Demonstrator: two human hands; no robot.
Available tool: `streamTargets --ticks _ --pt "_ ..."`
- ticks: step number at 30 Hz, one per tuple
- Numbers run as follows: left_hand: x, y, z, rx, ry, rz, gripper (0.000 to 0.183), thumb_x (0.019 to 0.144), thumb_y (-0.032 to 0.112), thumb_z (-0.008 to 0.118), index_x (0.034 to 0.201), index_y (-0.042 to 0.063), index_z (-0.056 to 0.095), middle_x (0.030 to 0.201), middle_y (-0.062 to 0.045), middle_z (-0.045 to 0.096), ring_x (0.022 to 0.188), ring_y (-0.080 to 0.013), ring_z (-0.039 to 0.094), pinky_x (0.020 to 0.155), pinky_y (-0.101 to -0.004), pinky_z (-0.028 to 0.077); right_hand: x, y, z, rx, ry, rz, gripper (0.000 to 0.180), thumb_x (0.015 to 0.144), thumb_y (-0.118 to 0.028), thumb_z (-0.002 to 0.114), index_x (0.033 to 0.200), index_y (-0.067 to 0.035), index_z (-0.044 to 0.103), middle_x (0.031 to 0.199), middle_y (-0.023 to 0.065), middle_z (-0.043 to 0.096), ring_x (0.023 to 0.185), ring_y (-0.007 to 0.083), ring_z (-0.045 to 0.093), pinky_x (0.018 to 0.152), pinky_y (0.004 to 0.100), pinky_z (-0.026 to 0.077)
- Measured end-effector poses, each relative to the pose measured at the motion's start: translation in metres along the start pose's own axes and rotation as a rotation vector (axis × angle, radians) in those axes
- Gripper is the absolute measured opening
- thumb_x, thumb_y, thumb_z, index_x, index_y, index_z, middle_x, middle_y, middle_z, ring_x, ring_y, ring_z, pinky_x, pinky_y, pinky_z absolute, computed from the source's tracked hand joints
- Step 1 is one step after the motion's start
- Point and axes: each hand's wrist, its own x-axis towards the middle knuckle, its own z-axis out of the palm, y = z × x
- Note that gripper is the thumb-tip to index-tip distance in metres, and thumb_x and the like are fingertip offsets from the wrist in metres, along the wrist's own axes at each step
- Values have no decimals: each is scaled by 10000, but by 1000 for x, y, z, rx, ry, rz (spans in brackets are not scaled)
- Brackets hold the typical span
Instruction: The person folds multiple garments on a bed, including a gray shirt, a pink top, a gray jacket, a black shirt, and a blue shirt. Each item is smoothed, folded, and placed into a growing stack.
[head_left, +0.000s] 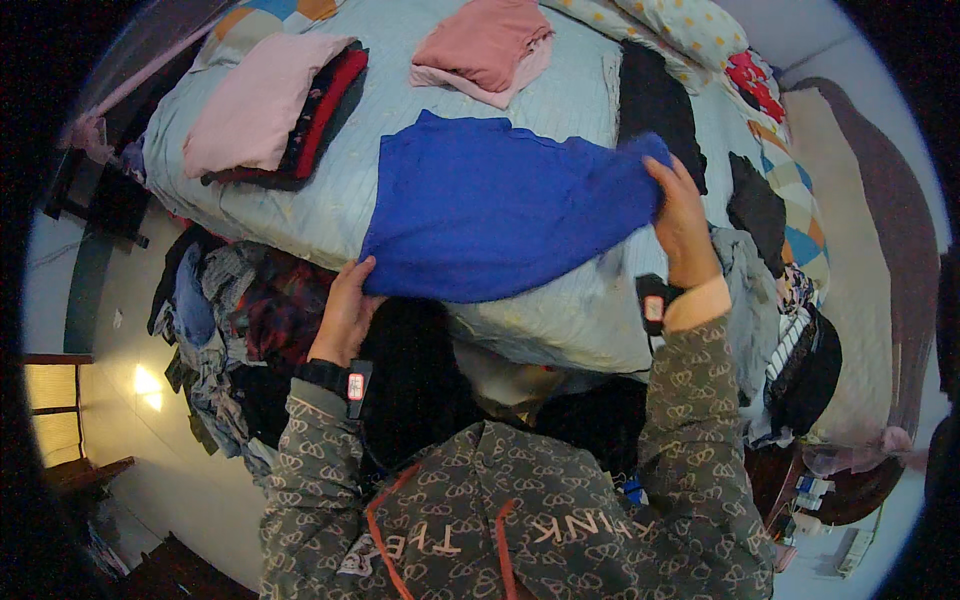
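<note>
A blue garment (480, 210) lies spread over the near part of a bed with a pale blue sheet (570, 90). My left hand (349, 311) pinches its near left corner at the bed's edge. My right hand (679, 214) grips its right end, which looks lifted a little off the sheet and slightly blurred. The garment's near edge sags in a curve between both hands. Beyond it lie folded salmon and pale pink clothes (484, 49). A black folded garment (656, 112) lies just past my right hand.
A folded stack topped with pink cloth (259, 105) sits at the bed's left. Heaped clothes (255, 307) are at the lower left, and more, some grey (739, 300), at the right. A small black garment (754, 210) and a patterned quilt (799, 191) lie at the right edge.
</note>
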Motion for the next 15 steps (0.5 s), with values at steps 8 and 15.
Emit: streamTargets --ticks 8,15 --pt "-2 2 10 -68 -40 2 457 943 379 449 1235 29 481 1200 -80 564 1090 -200 541 953 -387 415 -36 92 191 -254 -769 85 341 817 -212 665 1070 -3 571 1086 130 600 1047 199 557 917 319 433" --pt "-8 16 18 -49 -31 -82 611 914 513 456 1275 19 461 1296 -102 501 1135 -221 512 984 -369 385 -27 131 68 -504 64 115 364 785 -258 710 996 3 571 834 67 621 772 149 581 688 292 489"
